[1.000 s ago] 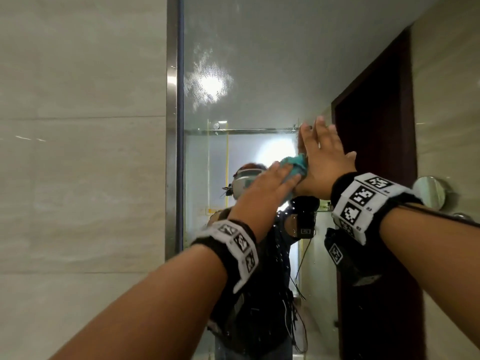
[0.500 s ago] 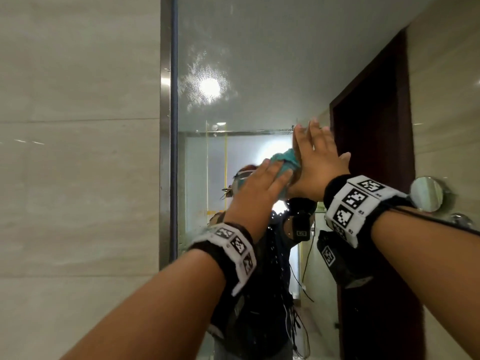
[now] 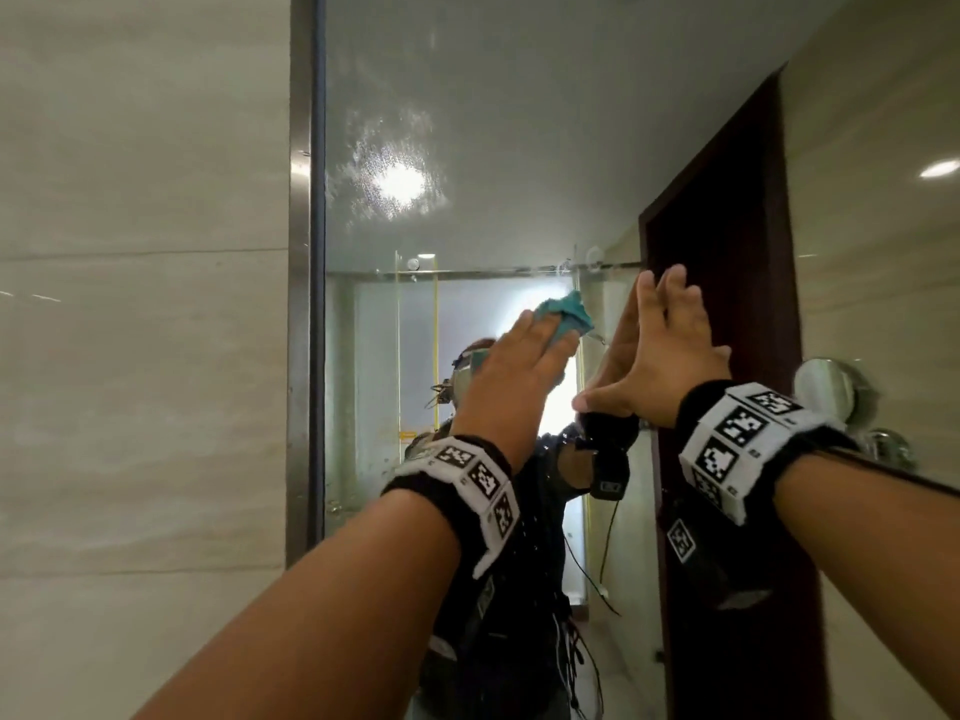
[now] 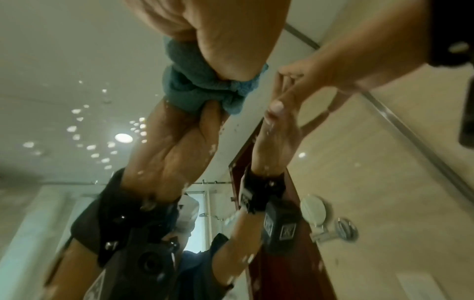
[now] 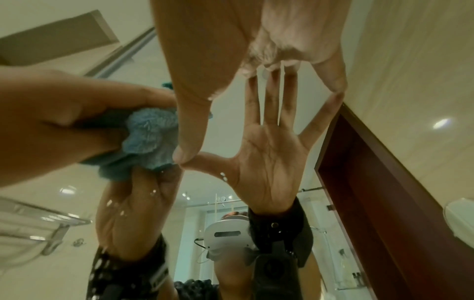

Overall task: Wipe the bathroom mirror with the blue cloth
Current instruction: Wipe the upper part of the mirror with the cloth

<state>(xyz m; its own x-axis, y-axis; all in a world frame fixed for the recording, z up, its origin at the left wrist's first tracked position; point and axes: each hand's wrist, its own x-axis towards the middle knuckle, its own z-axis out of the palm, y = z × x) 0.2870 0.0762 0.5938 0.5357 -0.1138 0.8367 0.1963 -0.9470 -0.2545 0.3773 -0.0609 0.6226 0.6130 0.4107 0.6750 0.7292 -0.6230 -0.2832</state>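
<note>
The bathroom mirror (image 3: pixel 519 122) fills the middle of the head view, with water drops around a reflected lamp. My left hand (image 3: pixel 519 366) holds the bunched blue cloth (image 3: pixel 569 317) against the glass, and the cloth sticks out past the fingertips. In the left wrist view the thumb of the left hand (image 4: pixel 225 40) is curled over the cloth (image 4: pixel 184 60). My right hand (image 3: pixel 660 345) lies flat on the glass just right of the cloth, fingers straight, thumb spread and holding nothing. The right wrist view shows the right hand (image 5: pixel 256 30), its reflected palm and the cloth (image 5: pixel 148 130).
A steel frame (image 3: pixel 306 304) edges the mirror on the left, next to a beige tiled wall (image 3: pixel 130 356). The glass reflects a dark red door (image 3: pixel 727 304), a small round mirror fitting (image 3: pixel 826 387) and a glass shower screen behind the person.
The hands have come apart. The left hand with the cloth slid slightly left, and the right hand now lies beside the cloth with a gap, thumb spread.
</note>
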